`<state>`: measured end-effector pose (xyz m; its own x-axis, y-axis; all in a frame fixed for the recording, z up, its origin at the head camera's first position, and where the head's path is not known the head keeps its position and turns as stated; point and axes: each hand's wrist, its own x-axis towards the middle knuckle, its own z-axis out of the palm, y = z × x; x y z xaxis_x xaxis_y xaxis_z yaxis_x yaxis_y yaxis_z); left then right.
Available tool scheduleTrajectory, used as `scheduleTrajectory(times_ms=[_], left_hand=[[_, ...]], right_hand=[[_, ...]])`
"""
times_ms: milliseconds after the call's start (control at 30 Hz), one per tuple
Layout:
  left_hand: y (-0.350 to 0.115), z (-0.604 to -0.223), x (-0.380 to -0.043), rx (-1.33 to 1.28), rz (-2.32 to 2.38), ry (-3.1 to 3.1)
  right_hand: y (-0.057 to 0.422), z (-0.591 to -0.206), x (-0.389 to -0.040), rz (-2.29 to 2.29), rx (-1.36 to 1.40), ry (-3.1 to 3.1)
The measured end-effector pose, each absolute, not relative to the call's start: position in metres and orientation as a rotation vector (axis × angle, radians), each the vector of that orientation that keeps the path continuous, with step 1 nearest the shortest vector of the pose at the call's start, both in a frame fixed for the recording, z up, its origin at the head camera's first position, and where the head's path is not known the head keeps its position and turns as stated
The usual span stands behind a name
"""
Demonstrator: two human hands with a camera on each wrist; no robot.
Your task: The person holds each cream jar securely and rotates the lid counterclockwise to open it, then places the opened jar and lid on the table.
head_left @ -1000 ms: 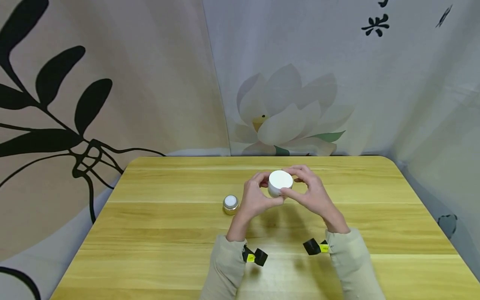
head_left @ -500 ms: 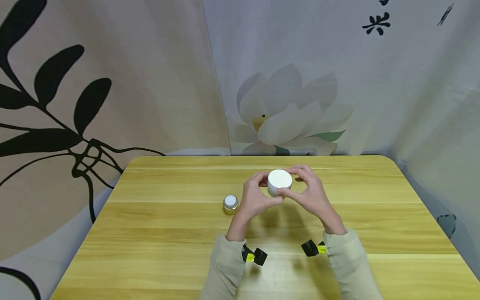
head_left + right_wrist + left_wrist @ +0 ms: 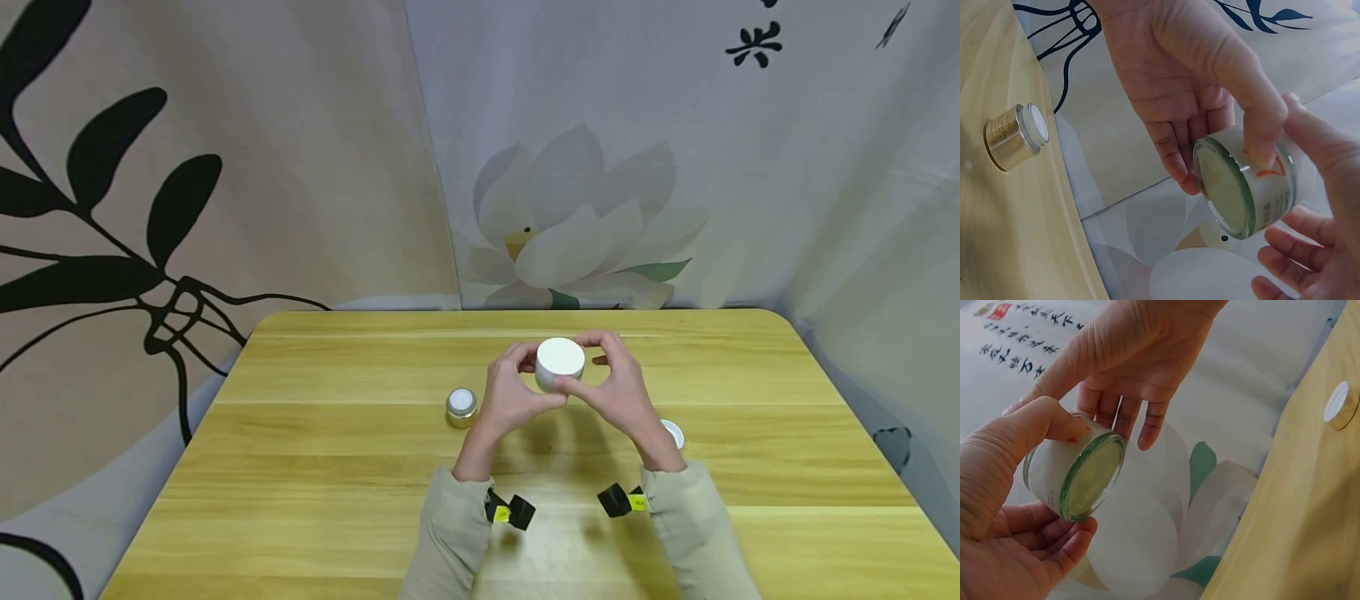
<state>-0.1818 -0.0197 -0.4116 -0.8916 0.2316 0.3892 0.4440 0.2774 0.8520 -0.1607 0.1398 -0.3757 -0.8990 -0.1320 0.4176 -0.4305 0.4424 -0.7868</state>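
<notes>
A squat white glass jar with a flat white top is held above the table. My left hand grips its side, the thumb over an orange mark on the label and the fingers underneath. The jar's greenish clear base shows in the left wrist view. My right hand reaches round the top end from the right, thumb and forefinger at the rim. Its other fingers stay away from the glass. Left of the hands stands a small gold jar with a white top.
A gold lid with a white inside lies on the wooden table, partly behind my right wrist. A black wrist camera is strapped on each sleeve. Printed curtains hang behind the table.
My right hand has shifted slightly left, its thumb sliding along the jar's rim and the forefinger a little off it. The lid has come into view beside my right wrist. The left hand holds still.
</notes>
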Motion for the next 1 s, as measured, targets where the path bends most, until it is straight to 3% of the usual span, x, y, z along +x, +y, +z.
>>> scheduleTrajectory(times_ms=[400, 700, 1000], left_hand=[[-0.021, -0.411, -0.183, -0.631, -1.646, -2.347], [-0.02, -0.411, -0.181, -0.634, -1.68, -2.356], [-0.021, -0.412, -0.181, -0.624, -1.663, -2.35]], right_hand=[[0.141, -0.362, -0.155, 1.443, 0.645, -2.419], [0.136, -0.364, -0.154, 1.467, 0.52, -2.415], [0.149, -0.387, -0.168, 1.435, 0.653, -2.403]])
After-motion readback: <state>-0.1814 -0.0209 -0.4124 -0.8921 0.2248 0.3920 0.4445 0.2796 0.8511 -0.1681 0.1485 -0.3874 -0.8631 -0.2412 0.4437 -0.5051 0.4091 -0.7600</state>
